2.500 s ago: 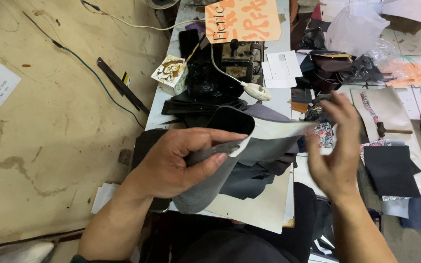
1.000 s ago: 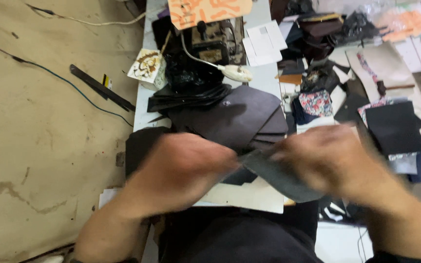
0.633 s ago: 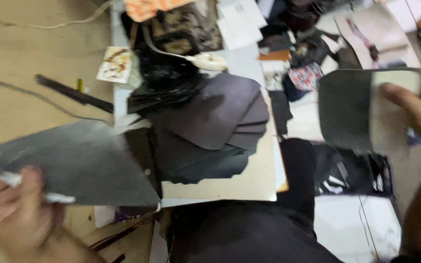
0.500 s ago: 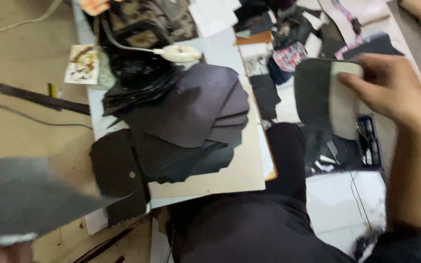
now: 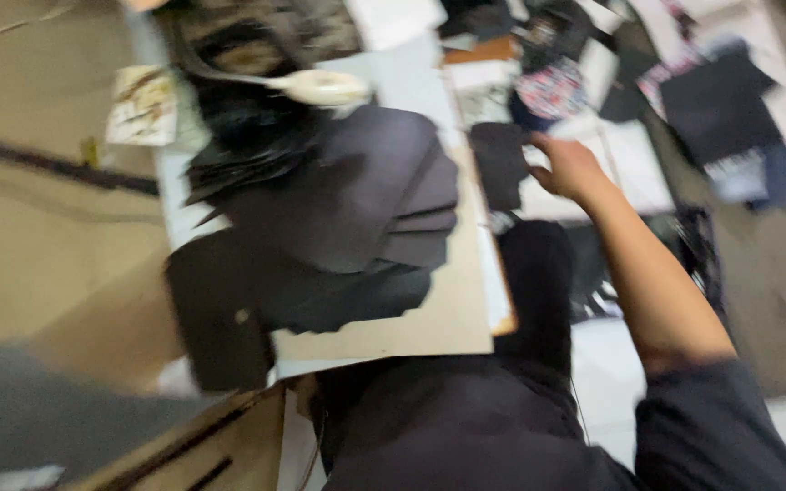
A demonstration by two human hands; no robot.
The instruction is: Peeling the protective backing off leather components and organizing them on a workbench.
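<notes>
Just beside the right hand (image 5: 568, 168) fingertips lies a dark piece (image 5: 499, 162).

The single head camera looks steeply down, close over the cluttered worktable (image 5: 466, 318) and lap.

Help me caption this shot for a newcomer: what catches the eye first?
First, the fan of dark cut sheets piled mid-frame on a pale board. To its right, the person's right hand reaches out beside a small dark piece. A blurred grey sheet fills the lower left corner; the left hand is not visible.
</notes>
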